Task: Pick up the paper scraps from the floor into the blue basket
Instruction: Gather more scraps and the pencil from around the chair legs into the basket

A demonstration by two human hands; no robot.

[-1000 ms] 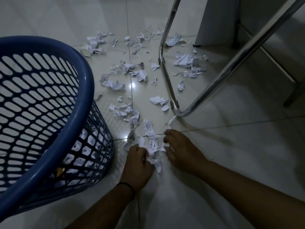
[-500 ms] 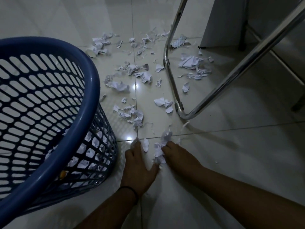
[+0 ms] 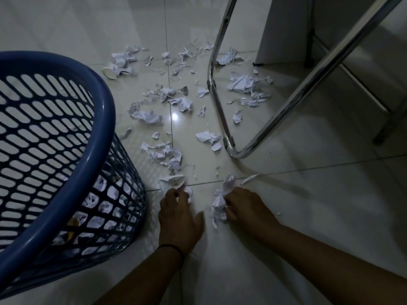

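Your right hand (image 3: 244,208) is down at the floor with its fingers curled around a bunch of scraps (image 3: 220,201), which juts out to the left of the knuckles and up past the fingertips. Your left hand (image 3: 178,219) lies just beside it, fingers bent over a small white wad (image 3: 189,194) at the fingertips, thumb spread toward the right; a crumpled sheet (image 3: 170,180) lies touching those fingertips on the far side. A dark band (image 3: 174,248) circles the left wrist. Beyond both hands, loose paper (image 3: 165,153) lies scattered over the pale floor tiles (image 3: 308,194), thickest straight ahead and reaching under the chrome chair frame (image 3: 222,106) to the right. The blue basket (image 3: 88,119) stands just left of your left hand, tilted toward you, with white paper showing through its lattice wall near the bottom.
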